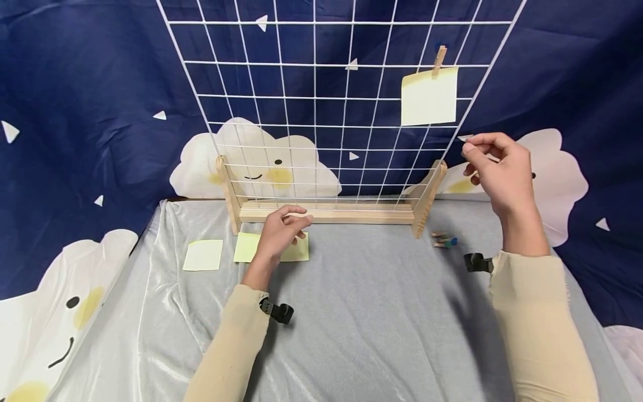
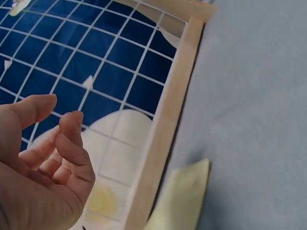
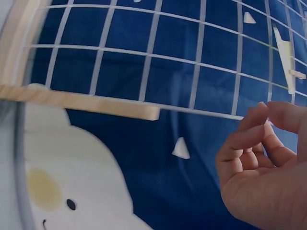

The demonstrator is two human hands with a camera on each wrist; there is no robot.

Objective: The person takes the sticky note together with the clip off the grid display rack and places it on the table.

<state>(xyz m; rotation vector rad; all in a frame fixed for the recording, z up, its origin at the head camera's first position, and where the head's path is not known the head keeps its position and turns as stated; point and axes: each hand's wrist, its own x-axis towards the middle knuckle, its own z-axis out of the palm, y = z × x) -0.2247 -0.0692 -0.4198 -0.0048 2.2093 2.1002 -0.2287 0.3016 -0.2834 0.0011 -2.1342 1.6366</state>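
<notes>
1. Beneath the fingers of the left hand [image 1: 283, 231], yellow paper [image 1: 296, 254] is laid on the grey cloth [image 1: 351, 301], its long axis running left to right; whether it is one sheet or two cannot be told.
2. The left fingers are loosely bent and empty, with a gap left between thumb and index finger, and are held above the paper.
3. Left of these fingers, a pale note [image 1: 203, 255] is laid flat.
4. Just beyond them, a wooden base bar [image 1: 326, 215] is set lengthwise from left to right.
5. Below and left of the right hand [image 1: 502, 170], small clothespins [image 1: 444, 241] are laid roughly sideways.
6. The right fingers are loosely curled and empty, beside the wire grid [image 1: 315, 97]; thumb and index tips are brought close together, though whether they touch cannot be told.
7. Up and left of the right fingers, a hanging note [image 1: 428, 100] is clipped to the grid, its free edge pointing down; its wooden clip [image 1: 439, 60] is nearly upright, the top leaning right.
8. Behind all the fingers, a blue backdrop [image 1: 100, 61] is hung.
</notes>
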